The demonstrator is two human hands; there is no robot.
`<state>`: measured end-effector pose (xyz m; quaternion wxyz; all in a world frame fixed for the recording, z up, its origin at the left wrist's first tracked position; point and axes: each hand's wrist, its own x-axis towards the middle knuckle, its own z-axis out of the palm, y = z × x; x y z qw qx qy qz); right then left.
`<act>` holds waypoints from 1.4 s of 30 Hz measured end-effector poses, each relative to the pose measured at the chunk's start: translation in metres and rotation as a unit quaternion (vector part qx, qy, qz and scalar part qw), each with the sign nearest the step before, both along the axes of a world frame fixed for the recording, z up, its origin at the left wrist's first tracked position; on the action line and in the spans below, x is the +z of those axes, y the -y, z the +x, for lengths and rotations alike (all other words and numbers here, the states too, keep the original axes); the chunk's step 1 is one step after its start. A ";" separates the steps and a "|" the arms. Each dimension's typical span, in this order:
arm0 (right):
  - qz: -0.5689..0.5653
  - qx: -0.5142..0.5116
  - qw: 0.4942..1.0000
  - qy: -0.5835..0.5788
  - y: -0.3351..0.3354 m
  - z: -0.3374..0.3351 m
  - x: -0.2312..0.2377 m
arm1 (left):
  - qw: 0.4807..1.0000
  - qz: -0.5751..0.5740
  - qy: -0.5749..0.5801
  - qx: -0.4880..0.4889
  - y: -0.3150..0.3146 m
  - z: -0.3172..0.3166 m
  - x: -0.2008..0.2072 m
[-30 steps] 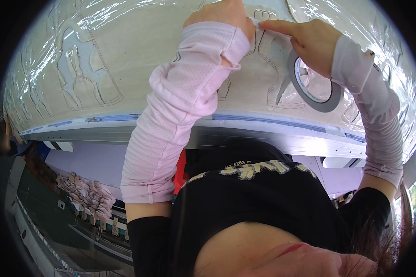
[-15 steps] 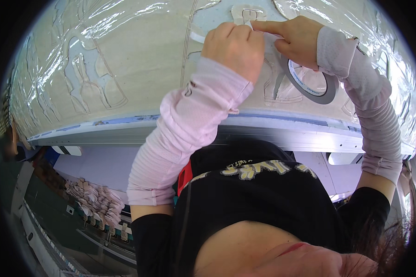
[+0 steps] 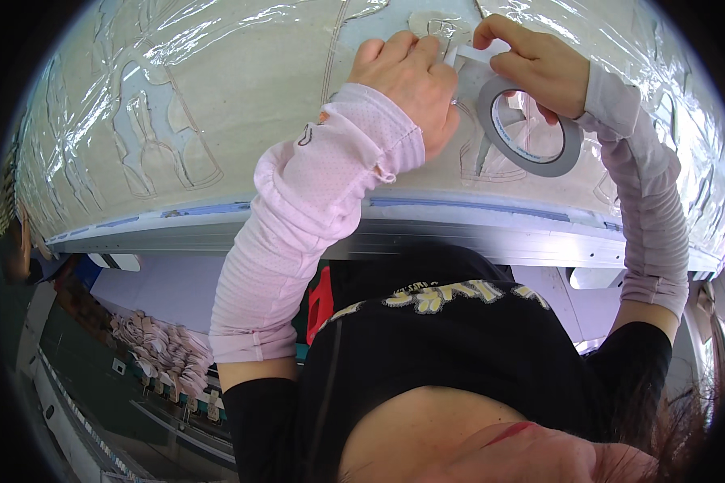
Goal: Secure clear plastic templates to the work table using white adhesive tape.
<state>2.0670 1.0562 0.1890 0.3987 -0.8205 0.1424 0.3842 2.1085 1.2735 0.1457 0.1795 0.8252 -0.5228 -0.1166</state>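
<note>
My right hand [image 3: 536,68] holds a grey tape roll [image 3: 540,167], and its fingers pinch a short pulled-out white tape strip [image 3: 469,54]. My left hand [image 3: 407,80], fingers curled, grips the strip's other end against a wide beige sheet [image 3: 242,97]. The sheet is covered with shiny clear film and shows outlined cut shapes. Both forearms wear pale pink sleeves. The left hand hides where the strip meets the sheet.
The sheet lies on a long table with a metal front edge [image 3: 177,237] and a blue stripe. Below it on the left is a heap of pale pink pieces [image 3: 165,358]. A red thing [image 3: 321,302] shows beside my black shirt.
My left hand has come down from the picture's top edge to sit beside the tape end. The right hand and roll have stayed in nearly the same place.
</note>
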 end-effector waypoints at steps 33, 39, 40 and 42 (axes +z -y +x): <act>-0.179 0.146 0.948 0.220 -0.011 -0.026 -0.031 | 0.992 -0.108 -0.065 -0.026 -0.002 0.019 -0.021; -0.139 0.016 0.976 0.166 -0.011 -0.023 -0.021 | 0.993 -0.010 0.053 -0.102 0.003 0.015 -0.014; -0.135 -0.001 0.987 0.083 -0.009 -0.021 -0.019 | 0.991 0.006 0.073 -0.109 0.003 0.014 -0.013; -0.140 0.005 0.988 0.066 -0.011 -0.018 -0.016 | 0.990 0.041 0.067 -0.120 0.006 0.014 -0.011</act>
